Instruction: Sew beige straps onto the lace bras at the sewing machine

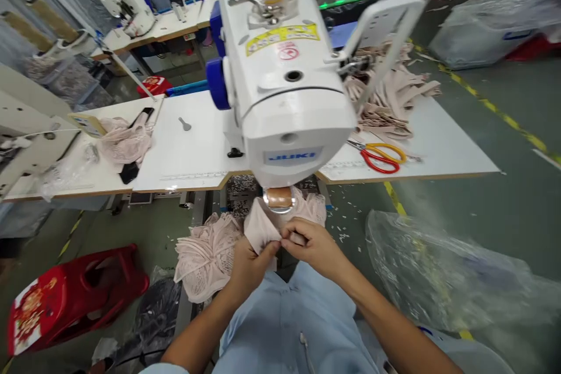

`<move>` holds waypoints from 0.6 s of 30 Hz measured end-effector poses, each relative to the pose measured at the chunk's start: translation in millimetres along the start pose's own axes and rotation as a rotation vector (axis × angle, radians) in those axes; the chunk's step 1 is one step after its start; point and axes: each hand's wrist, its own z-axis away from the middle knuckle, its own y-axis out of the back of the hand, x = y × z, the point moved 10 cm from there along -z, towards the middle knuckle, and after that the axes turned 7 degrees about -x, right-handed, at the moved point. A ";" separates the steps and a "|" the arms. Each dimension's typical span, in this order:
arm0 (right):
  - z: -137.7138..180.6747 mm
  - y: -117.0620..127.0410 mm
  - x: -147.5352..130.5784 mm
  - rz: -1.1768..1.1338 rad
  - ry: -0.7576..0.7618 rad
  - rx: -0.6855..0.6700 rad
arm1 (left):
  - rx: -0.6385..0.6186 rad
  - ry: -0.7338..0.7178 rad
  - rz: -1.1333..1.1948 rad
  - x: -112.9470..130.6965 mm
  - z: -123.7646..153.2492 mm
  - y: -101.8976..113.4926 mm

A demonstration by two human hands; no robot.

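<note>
A pale pink fabric piece (262, 227) is pinched between my two hands, just below the front of a white sewing machine (298, 111). My left hand (250, 260) grips it with the thumb on top. Close beside, my right hand (313, 242) pinches the edge of the same piece between thumb and fingers. Lace-trimmed pink fabric (313, 207) lies behind my right hand, under the machine head. To the left hangs a bunched stack of pink lace garments (208, 254). The machine's needle area is hidden behind its head.
Yellow-and-red scissors (381, 156) and a heap of beige fabric strips (390, 96) lie on the white table (451, 146) at right. A red stool (79, 295) stands at lower left. Clear plastic bags (451, 269) lie on the floor at right. A pink garment (127, 140) rests on the left table.
</note>
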 end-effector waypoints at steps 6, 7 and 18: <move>2.2 -11.3 -2.6 0.059 0.008 -0.173 | -0.093 -0.065 0.116 4.9 1.5 -10.2; 2.5 -12.8 -4.7 0.068 0.025 -0.183 | -0.099 -0.055 0.130 5.0 0.9 -10.6; 3.5 2.0 -9.1 0.151 0.013 0.033 | -0.092 0.085 0.042 -5.4 -10.9 -3.9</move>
